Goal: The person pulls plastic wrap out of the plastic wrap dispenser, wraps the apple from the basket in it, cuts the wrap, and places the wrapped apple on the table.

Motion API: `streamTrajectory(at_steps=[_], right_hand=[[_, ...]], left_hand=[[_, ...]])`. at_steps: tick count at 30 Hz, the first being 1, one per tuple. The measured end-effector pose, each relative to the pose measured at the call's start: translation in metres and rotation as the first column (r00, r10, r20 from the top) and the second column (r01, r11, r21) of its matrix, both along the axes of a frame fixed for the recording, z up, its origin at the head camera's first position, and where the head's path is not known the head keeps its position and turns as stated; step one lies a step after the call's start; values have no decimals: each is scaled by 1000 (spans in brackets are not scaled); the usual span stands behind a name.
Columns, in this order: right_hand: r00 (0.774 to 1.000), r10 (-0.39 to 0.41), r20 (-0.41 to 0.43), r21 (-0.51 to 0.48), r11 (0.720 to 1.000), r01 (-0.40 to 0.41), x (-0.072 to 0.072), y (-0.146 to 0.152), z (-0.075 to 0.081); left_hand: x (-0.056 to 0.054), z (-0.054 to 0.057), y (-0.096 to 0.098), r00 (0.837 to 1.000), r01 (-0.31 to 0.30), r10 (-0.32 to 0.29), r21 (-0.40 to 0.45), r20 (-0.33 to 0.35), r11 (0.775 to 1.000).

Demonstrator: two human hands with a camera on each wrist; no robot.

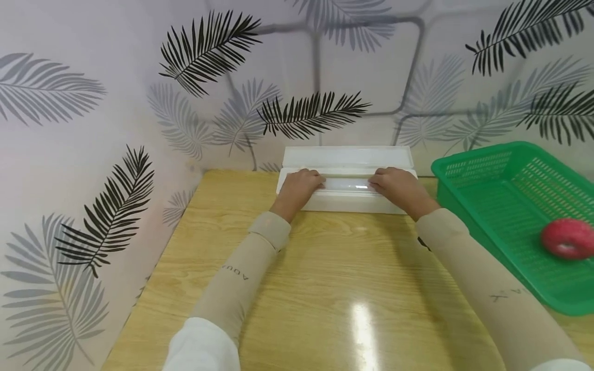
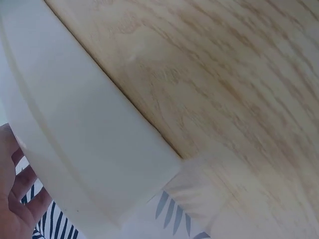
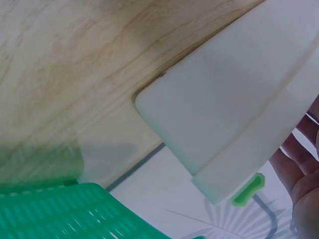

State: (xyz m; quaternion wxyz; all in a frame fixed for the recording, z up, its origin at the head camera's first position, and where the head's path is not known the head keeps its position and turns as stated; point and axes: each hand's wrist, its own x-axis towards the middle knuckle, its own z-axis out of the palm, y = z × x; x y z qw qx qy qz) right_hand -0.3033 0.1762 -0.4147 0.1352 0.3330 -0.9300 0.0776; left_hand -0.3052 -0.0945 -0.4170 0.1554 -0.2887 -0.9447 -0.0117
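A long white cling film dispenser (image 1: 350, 202) stands at the back of the table, its lid (image 1: 348, 156) raised. A shiny strip of cling film (image 1: 345, 184) shows in its opening. My left hand (image 1: 300, 189) curls its fingers at the left part of the film, and my right hand (image 1: 398, 186) does the same at the right part. The fingertips are partly hidden. In the left wrist view, the left hand (image 2: 20, 194) shows beyond the dispenser's edge. The right wrist view shows the right hand (image 3: 301, 172) near a green slider (image 3: 248, 190) on the dispenser.
A green plastic basket (image 1: 478, 226) stands on the right, close to my right forearm, with a round red object (image 1: 568, 238) in it. The wood-grain table (image 1: 315, 288) spreads in front of the dispenser. A leaf-patterned wall (image 1: 287, 62) rises behind.
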Motion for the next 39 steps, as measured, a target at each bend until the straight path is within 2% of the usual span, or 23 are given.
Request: streamTrajectory(at_steps=[4,8,12,16,21,26,30,35,39], right_hand=[[997,39,-65,96,995,-32,0,-6,0],[989,59,-137,187,982,-33,-1,-11,-1],[981,59,-183,209,978,-20,-3,-14,-2],[989,28,-142,131,991,-9,-4,-13,-3],[996,15,-83,24,1000,-13,-2,-9,-3],[994,43,-105,75,997,-35,-2,-13,3],[992,42,-117,139,990,-25,-2,-20,6],[992,21,-121,205,979,4,-2,-26,10],[987,18,-161,246,969,22,-1,-29,13]], left_hand=[[3,-2,0,999,-20,17,-69,-43,997],[3,-6,1,995,-16,9,-78,-95,997],[0,-7,5,992,-27,14,-102,-124,994],[0,-4,8,995,-24,11,-135,-98,991],[2,-1,6,997,-6,-3,-113,-77,994],[1,-2,6,991,38,-54,-129,-121,991],[1,-4,6,986,41,-64,-145,-156,989],[1,-7,11,978,56,-77,-114,-193,992],[2,-6,16,982,63,-77,-88,-171,994]])
